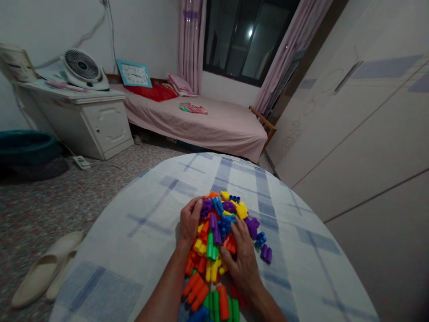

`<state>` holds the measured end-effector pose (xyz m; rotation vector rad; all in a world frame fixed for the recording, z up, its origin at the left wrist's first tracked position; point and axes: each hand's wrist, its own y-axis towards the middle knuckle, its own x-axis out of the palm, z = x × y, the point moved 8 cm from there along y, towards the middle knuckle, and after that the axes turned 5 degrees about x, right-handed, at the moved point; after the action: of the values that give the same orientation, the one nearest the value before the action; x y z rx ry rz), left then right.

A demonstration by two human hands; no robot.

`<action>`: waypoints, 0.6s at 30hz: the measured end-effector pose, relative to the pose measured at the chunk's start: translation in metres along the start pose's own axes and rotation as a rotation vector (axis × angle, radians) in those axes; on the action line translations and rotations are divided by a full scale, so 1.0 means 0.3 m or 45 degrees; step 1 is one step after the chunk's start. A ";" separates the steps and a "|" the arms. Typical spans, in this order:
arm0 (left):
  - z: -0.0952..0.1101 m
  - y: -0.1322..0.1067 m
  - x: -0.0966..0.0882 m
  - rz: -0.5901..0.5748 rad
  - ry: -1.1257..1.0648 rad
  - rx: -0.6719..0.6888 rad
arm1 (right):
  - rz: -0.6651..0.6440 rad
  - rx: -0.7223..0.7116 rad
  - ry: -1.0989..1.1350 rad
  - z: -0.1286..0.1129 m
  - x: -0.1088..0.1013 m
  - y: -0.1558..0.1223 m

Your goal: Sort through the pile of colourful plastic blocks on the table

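Presently, left hand [190, 222] and right hand [243, 260] are laid open, apart, against the building-block pile [221, 217] on the worktop [134, 250].

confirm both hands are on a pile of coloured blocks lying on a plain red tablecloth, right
Not quite: the head view shows the tablecloth is pale with blue checks, not plain red. The left hand and right hand do rest on the pile of coloured blocks.

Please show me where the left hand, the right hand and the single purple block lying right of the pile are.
left hand [190, 221], head view, on the back of the hand.
right hand [241, 259], head view, on the back of the hand.
purple block [266, 253], head view, on its upper side.
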<state>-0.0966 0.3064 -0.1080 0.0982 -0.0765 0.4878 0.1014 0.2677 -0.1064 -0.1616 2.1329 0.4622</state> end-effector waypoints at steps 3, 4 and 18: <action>0.006 0.001 -0.016 0.051 0.046 -0.001 | 0.012 0.005 0.007 0.022 -0.045 0.024; 0.005 0.002 -0.018 0.059 0.069 -0.001 | 0.078 0.057 0.010 0.056 -0.075 0.027; -0.011 0.007 -0.046 0.159 0.143 -0.062 | -0.002 0.499 0.536 0.178 -0.018 0.099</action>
<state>-0.1096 0.3023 -0.1125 0.0179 0.0156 0.6145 0.1371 0.3154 -0.1212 -0.0375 2.5885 -0.0042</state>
